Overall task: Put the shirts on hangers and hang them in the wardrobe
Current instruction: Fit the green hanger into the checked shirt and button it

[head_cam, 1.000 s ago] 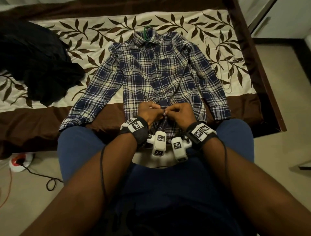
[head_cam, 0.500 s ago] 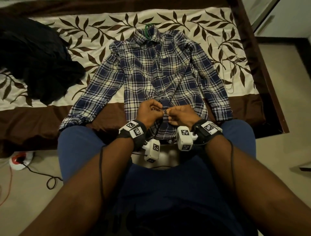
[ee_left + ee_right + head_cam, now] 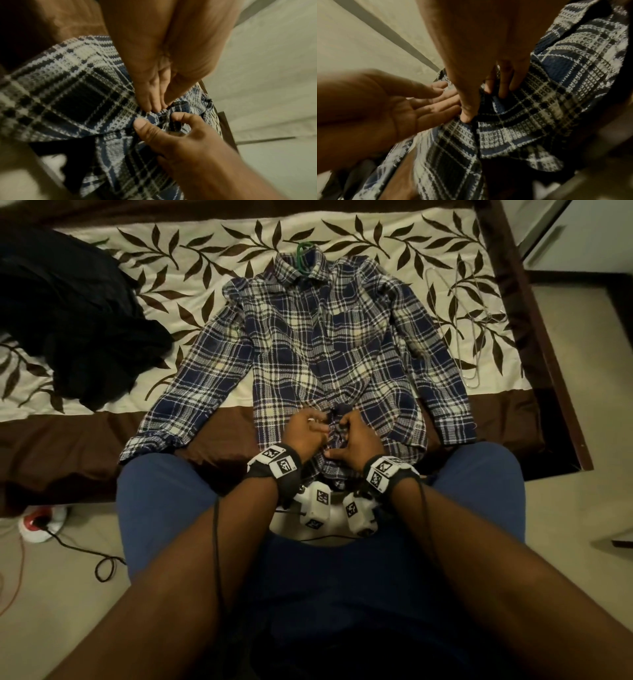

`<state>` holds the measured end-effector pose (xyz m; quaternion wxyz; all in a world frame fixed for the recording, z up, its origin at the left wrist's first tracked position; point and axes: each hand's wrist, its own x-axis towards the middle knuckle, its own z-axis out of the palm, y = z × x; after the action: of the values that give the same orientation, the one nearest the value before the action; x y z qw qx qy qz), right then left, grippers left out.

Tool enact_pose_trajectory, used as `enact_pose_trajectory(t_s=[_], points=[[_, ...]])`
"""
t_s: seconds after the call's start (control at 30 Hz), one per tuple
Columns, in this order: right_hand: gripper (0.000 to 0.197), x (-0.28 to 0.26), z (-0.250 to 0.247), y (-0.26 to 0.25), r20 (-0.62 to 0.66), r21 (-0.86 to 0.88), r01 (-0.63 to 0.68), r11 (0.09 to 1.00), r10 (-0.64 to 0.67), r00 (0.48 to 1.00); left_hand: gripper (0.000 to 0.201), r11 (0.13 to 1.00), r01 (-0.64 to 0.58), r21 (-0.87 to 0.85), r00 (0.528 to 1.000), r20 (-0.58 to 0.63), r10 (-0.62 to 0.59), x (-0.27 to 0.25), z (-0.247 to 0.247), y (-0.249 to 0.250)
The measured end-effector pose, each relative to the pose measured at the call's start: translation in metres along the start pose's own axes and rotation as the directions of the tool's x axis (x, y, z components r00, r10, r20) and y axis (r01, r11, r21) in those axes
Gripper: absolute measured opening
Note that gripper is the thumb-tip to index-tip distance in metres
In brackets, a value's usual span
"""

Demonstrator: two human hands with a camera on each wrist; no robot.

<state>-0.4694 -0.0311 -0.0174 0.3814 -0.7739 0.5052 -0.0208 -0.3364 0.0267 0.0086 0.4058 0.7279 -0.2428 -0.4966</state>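
So far you have one shirt partly dealt with: the navy-and-cream plaid long-sleeved shirt (image 3: pixel 329 350) lies face up on the leaf-patterned cream and brown bedspread (image 3: pixel 191 261), sleeves spread, with a green hanger hook (image 3: pixel 301 256) poking out of its collar, so the hanger looks to be already inside. Your left hand (image 3: pixel 306 431) and right hand (image 3: pixel 349 436) meet at the lower front placket; the left wrist view shows your right thumb and fingers pinching a bunched fold of plaid, and your left fingers (image 3: pixel 154 97) pressed into the cloth just beside it, seemingly gripping the opposite edge. No button is clearly visible; my reading is that you are fastening the front low down. Left to do, as I judge it: finish the closure, lift the shirt by the hook, carry it to the wardrobe. A heap of black clothing (image 3: pixel 68 320) waits at the left, and thin pale wire hangers (image 3: pixel 466 326) lie at the right, unused.
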Motion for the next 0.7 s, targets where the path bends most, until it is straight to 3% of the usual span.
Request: enact_pose_trajectory(t_s=[0.1,0.2,0.23,0.3,0.4,0.5,0.6,0.67,0.7], points=[[0.051,0.004,0.002,0.0,0.015,-0.167,-0.03,0.985,0.033,0.999,0.025,0.875,-0.011,0.484,1.0,0.024,-0.001,0.001,-0.004,-0.015],[0.036,0.01,-0.009,0.001,0.082,-0.081,-0.043,0.996,0.049,0.995,0.043,0.557,-0.12,0.822,0.983,0.178,-0.051,0.002,-0.004,-0.022],[0.028,0.009,-0.017,-0.001,0.122,0.031,-0.071,0.997,0.067,0.99,0.053,0.446,-0.161,0.881,0.978,0.203,-0.046,0.003,-0.003,-0.023],[0.013,0.004,-0.038,-0.002,0.195,0.223,-0.125,0.967,0.081,0.977,0.068,0.319,-0.181,0.93,0.978,0.204,-0.04,0.003,0.001,-0.021],[0.013,-0.005,-0.07,0.001,0.206,0.292,-0.088,0.952,0.027,0.978,0.049,0.193,-0.255,0.948,0.967,0.255,0.026,0.0,0.009,-0.015],[0.013,-0.009,-0.085,0.012,0.156,0.195,-0.04,0.98,0.009,0.988,0.02,0.203,-0.357,0.912,0.934,0.345,0.092,-0.007,0.005,-0.006],[0.015,-0.015,-0.091,0.012,0.116,0.182,0.01,0.983,-0.032,0.993,0.016,0.288,-0.454,0.843,0.891,0.431,0.144,-0.018,-0.009,0.01],[0.015,-0.02,-0.092,0.008,0.176,0.19,0.047,0.981,-0.081,0.981,0.021,0.388,-0.481,0.786,0.855,0.519,0.009,-0.025,-0.02,0.019],[0.014,-0.022,-0.092,0.006,0.27,0.17,0.067,0.983,-0.112,0.956,0.023,0.434,-0.477,0.764,0.818,0.567,-0.1,-0.028,-0.024,0.023]])
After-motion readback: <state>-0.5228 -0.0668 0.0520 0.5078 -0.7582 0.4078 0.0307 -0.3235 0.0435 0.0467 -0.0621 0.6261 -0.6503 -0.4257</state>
